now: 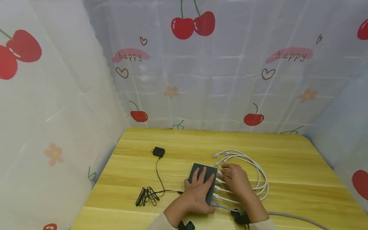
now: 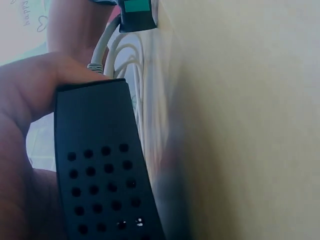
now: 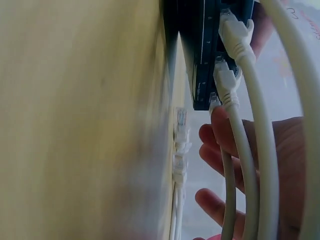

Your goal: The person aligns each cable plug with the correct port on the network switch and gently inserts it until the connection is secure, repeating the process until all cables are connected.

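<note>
A dark network switch (image 1: pixel 211 190) lies on the table under my left hand (image 1: pixel 196 195), whose fingers spread over its top. In the left wrist view, the thumb bends round one end of the switch's perforated side (image 2: pixel 95 120). White network cables (image 1: pixel 227 190) and a grey network cable (image 1: pixel 287 215) run from ports along the switch's right side. At the far end of that row, my right hand (image 1: pixel 237 179) pinches a white cable's plug (image 3: pixel 214 101). The right wrist view shows its tip at the switch; how deep it sits is hidden.
Loose white plugs (image 1: pixel 215 156) lie beyond the right hand, their cables looping to the right. A black power adapter (image 1: pixel 159 152) and its bundled cord (image 1: pixel 147 196) lie left of the switch. A printed curtain (image 1: pixel 201 80) stands behind the table.
</note>
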The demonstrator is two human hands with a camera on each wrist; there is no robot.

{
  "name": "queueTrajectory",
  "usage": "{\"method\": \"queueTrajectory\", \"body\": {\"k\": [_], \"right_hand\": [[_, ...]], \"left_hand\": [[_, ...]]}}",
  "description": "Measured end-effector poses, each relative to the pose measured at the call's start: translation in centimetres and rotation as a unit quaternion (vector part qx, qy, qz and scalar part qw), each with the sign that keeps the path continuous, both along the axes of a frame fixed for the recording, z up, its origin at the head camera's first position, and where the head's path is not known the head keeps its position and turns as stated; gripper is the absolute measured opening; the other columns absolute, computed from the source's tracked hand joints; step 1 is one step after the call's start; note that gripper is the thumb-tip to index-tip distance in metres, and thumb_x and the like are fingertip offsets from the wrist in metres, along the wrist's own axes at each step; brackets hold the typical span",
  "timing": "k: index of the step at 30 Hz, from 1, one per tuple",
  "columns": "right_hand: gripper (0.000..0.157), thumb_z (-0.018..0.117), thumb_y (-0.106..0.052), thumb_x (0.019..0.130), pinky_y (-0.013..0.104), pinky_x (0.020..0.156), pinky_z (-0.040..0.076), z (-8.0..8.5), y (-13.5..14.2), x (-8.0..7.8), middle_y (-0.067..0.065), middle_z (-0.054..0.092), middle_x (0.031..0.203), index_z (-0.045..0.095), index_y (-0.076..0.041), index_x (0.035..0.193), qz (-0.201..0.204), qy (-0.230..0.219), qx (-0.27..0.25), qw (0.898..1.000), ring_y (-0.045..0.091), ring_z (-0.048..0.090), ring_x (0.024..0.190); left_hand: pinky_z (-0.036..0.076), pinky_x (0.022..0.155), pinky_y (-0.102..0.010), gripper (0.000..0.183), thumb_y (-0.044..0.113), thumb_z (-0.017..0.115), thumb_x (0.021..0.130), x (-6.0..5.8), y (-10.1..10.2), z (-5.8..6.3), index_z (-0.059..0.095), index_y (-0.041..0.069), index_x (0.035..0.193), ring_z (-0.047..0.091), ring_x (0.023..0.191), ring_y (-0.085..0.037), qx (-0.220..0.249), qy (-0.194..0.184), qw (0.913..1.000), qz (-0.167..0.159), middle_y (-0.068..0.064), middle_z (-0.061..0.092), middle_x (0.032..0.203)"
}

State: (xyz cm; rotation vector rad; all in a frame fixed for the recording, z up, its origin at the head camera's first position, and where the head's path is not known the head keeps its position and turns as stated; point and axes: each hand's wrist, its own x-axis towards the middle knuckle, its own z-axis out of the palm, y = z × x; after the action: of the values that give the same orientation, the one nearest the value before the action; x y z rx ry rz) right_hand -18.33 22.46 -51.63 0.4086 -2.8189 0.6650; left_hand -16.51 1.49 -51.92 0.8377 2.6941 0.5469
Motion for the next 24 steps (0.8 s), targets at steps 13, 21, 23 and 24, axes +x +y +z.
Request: {"method": "queueTrajectory", "body": {"k": [13, 21, 23, 24], "right_hand": [[0.019, 0.073, -0.021, 0.091, 0.063, 0.090, 0.048, -0.2, 0.2, -0.3, 0.014, 0.067, 0.127, 0.078, -0.010, 0.106, -0.009, -0.043, 0.005, 0.999, 0.042, 0.059, 0.117], [0.030, 0.067, -0.019, 0.096, 0.060, 0.091, 0.049, 0.9, 0.7, -0.1, 0.019, 0.065, 0.129, 0.071, -0.004, 0.122, -0.008, -0.071, -0.024, 0.997, 0.043, 0.060, 0.117], [0.032, 0.065, -0.019, 0.097, 0.060, 0.093, 0.048, 1.0, 0.9, 0.1, 0.019, 0.064, 0.129, 0.069, -0.004, 0.124, -0.014, -0.087, -0.028, 0.996, 0.042, 0.060, 0.119], [0.032, 0.065, -0.019, 0.097, 0.059, 0.094, 0.048, 1.0, 1.1, 0.2, 0.018, 0.064, 0.129, 0.069, -0.003, 0.125, -0.018, -0.094, -0.028, 0.995, 0.042, 0.060, 0.119]], "left_hand": [[0.027, 0.098, -0.075, 0.108, 0.062, 0.077, 0.072, 0.4, 0.6, 0.0, 0.018, 0.039, 0.159, 0.001, 0.153, -0.038, -0.009, 0.009, 0.9996, 0.025, -0.002, 0.003, 0.168], [0.028, 0.097, -0.076, 0.110, 0.062, 0.080, 0.068, 0.4, 0.7, 0.1, 0.027, 0.029, 0.159, 0.005, 0.151, -0.040, 0.006, 0.021, 0.9968, 0.077, -0.008, 0.009, 0.168], [0.027, 0.097, -0.077, 0.110, 0.062, 0.080, 0.068, 0.5, 0.7, 0.0, 0.028, 0.027, 0.159, 0.005, 0.151, -0.040, 0.003, 0.018, 0.9963, 0.084, -0.009, 0.008, 0.168], [0.027, 0.097, -0.077, 0.111, 0.062, 0.080, 0.068, 0.5, 0.8, -0.1, 0.028, 0.026, 0.159, 0.005, 0.151, -0.040, 0.001, 0.018, 0.9961, 0.086, -0.009, 0.009, 0.167]]}}
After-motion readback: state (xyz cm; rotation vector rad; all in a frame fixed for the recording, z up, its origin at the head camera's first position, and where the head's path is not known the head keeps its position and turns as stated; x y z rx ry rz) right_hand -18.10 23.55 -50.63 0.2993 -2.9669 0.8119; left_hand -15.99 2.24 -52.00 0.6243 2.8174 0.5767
